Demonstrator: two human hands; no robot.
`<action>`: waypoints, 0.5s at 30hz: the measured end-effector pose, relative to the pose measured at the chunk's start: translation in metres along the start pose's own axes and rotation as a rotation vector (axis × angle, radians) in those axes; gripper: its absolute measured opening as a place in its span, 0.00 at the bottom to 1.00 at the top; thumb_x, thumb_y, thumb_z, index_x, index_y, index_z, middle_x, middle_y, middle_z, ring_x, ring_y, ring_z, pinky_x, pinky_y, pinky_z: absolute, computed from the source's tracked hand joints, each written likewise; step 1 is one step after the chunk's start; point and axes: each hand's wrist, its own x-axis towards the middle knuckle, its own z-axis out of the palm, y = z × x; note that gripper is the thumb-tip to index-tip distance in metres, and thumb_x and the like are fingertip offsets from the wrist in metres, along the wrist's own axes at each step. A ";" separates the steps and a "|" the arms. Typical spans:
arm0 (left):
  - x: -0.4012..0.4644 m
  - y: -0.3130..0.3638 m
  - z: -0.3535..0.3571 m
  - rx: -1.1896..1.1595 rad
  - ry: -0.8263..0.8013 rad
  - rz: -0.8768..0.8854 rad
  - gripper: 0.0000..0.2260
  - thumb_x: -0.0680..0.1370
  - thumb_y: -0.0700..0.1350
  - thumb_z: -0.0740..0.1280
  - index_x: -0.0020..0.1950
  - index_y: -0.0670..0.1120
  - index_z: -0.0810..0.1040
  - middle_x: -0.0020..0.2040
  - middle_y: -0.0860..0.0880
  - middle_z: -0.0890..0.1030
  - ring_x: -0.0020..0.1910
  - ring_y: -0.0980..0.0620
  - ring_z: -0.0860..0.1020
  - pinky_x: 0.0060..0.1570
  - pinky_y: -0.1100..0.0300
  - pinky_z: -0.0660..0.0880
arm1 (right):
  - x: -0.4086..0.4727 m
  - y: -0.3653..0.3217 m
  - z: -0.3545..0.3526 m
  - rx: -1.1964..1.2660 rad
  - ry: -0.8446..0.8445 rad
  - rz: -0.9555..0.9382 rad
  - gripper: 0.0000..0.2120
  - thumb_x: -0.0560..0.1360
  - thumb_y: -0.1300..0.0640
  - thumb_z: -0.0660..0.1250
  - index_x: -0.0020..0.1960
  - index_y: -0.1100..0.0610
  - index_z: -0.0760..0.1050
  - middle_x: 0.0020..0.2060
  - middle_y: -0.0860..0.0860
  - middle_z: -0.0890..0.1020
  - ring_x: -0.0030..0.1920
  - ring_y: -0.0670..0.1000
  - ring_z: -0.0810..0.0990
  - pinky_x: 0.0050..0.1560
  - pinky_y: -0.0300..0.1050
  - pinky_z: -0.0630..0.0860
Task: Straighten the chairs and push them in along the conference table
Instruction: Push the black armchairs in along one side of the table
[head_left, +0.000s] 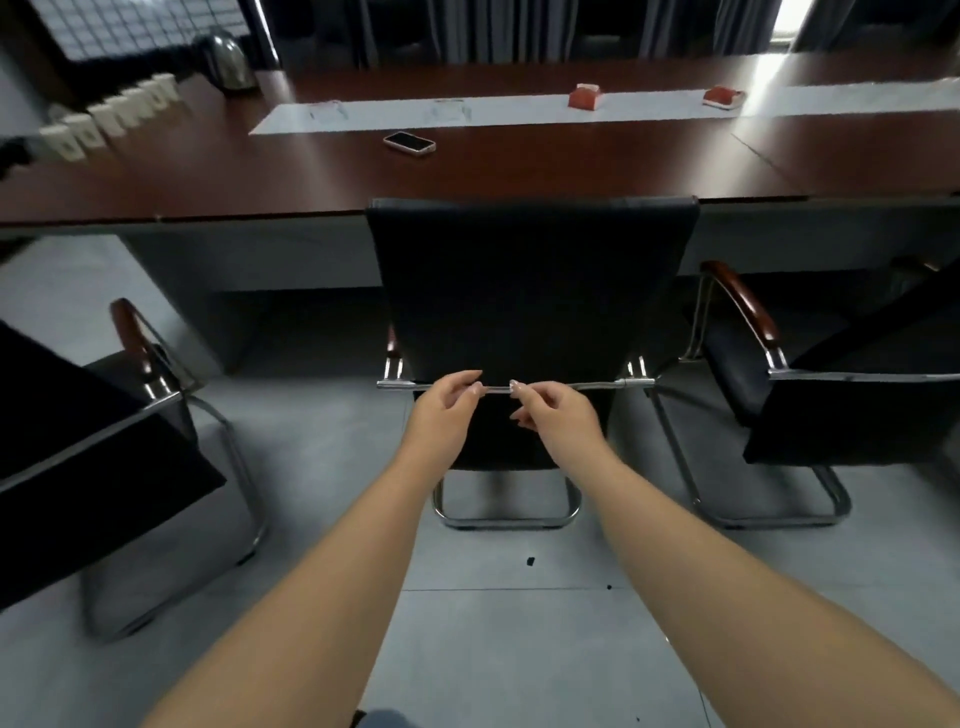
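Dark curtains back a long brown bench (218, 176) carrying a phone (409, 142). From the head view, the middle chair (530, 291) faces the bench squarely, its backrest top close to the edge. Left hand (445, 410) and right hand (553, 415) each curl their grip on the chrome crossbar (597, 385) behind it, probably to push evenly. Neighbouring chairs sit angled, further out.

No writing can be read anywhere. The white name cards (111, 111) at the surface's (208, 176) far left corner are too blurred, and the phone (409, 143) shows a dark screen.
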 end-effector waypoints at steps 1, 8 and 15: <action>-0.001 -0.003 -0.012 -0.013 0.025 -0.006 0.13 0.81 0.44 0.59 0.64 0.48 0.74 0.59 0.49 0.79 0.60 0.53 0.74 0.63 0.56 0.70 | 0.001 -0.005 0.011 -0.011 -0.025 -0.007 0.07 0.77 0.48 0.62 0.46 0.51 0.75 0.39 0.49 0.80 0.46 0.48 0.79 0.56 0.48 0.77; -0.001 -0.027 -0.116 -0.132 0.243 -0.098 0.11 0.82 0.49 0.55 0.51 0.48 0.76 0.43 0.52 0.80 0.51 0.51 0.78 0.53 0.58 0.70 | 0.010 -0.052 0.117 0.002 -0.244 -0.051 0.08 0.77 0.51 0.63 0.45 0.54 0.77 0.38 0.51 0.80 0.45 0.50 0.80 0.56 0.49 0.77; -0.011 -0.056 -0.249 -0.173 0.475 -0.118 0.10 0.80 0.44 0.60 0.44 0.43 0.78 0.36 0.49 0.79 0.40 0.53 0.78 0.47 0.62 0.74 | 0.017 -0.096 0.261 -0.030 -0.436 -0.101 0.12 0.77 0.50 0.64 0.37 0.54 0.75 0.30 0.51 0.77 0.34 0.49 0.77 0.48 0.50 0.77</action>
